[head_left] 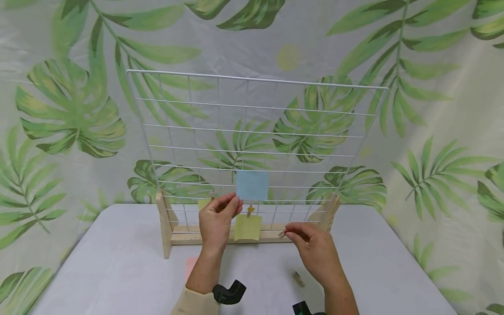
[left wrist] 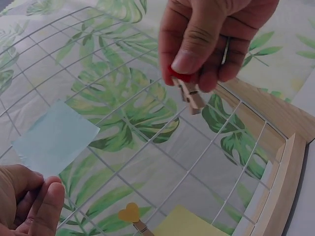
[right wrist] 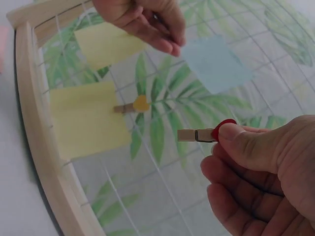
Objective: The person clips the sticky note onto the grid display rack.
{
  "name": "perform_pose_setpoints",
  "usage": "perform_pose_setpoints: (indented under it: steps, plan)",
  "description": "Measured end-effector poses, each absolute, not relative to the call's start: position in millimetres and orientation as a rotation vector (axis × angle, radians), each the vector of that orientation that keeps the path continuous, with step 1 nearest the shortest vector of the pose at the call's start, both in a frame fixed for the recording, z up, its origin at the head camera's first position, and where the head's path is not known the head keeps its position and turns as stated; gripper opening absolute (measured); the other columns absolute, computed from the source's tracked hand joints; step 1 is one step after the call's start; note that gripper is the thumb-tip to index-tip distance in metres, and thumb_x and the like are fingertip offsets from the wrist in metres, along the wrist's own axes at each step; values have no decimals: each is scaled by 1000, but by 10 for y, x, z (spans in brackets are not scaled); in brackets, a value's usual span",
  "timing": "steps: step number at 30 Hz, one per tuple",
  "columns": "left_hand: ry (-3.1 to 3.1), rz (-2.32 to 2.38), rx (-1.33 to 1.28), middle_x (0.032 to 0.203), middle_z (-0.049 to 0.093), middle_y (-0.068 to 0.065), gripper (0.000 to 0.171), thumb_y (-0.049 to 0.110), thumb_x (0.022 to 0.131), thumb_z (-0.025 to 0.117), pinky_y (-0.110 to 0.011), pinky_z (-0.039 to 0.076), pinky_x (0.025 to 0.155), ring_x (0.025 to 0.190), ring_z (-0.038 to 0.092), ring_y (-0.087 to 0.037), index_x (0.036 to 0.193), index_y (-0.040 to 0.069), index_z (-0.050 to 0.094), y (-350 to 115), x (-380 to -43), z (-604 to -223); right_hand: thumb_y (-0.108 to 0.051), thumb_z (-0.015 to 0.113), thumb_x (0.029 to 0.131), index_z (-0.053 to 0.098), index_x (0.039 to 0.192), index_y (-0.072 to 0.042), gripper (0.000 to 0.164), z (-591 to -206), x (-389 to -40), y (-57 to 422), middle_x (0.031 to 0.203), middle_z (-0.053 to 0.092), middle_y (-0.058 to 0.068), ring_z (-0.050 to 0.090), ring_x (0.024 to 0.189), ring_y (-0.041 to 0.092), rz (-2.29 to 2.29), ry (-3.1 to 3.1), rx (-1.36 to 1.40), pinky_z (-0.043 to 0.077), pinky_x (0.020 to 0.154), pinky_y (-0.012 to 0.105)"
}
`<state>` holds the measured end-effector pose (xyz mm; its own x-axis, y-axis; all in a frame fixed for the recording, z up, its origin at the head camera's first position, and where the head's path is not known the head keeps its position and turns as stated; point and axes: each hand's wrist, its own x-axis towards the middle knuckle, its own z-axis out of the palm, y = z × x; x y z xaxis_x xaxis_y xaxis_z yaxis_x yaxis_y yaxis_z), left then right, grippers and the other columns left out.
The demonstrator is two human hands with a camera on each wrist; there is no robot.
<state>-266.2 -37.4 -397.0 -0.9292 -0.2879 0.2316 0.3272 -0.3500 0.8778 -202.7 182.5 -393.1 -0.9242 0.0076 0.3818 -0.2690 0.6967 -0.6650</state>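
Observation:
My left hand (head_left: 216, 221) pinches a blue sticky note (head_left: 252, 185) by its lower left corner, holding it against or just before the white wire grid (head_left: 220, 130). Between the thumb and forefinger of my right hand (head_left: 315, 247) is a small wooden clothespin (right wrist: 194, 135) with a red end; it points toward the grid, apart from the note. Below the blue note hangs a yellow sticky note (head_left: 248, 228), under a clothespin with a yellow heart (head_left: 250, 210). A second yellow note (right wrist: 106, 45) is partly hidden behind my left hand.
Wooden feet and a bar (head_left: 187, 239) hold the grid upright on the white table (head_left: 130, 271). Another clothespin (head_left: 299, 279) lies on the table by my right forearm. A pink note (head_left: 190, 265) lies partly under my left forearm. A leaf-patterned cloth hangs behind.

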Motion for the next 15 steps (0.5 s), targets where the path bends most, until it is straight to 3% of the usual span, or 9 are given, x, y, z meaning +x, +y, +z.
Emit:
perform_pose_setpoints:
  steps: [5,11,15]
  plan:
    - [-1512,-2309,-59,85,75,-8,23,-1,89,76,-26,65,75,77,77,-12,109,-12,72,-371,-2665,-3964,-14,76,92,77,103,-19,12,-3784,-2057,1722,98,72,-6,66,89,10,978,-2512,270,57,75,27]
    - [-1512,-2305,-58,87,75,-8,22,0,90,75,-26,65,76,77,77,-11,109,-11,73,-377,-2666,-3969,-13,75,92,79,102,-15,10,-3494,-2165,1627,97,73,-1,62,83,11,886,-2430,383,52,67,28]
    - [-1515,-2307,-45,88,76,-11,24,1,90,76,-25,65,76,78,77,-12,110,-11,72,-387,-2660,-3969,-14,75,92,80,100,-15,9,-3299,-2237,1556,97,72,1,61,80,14,837,-2383,419,56,71,35]
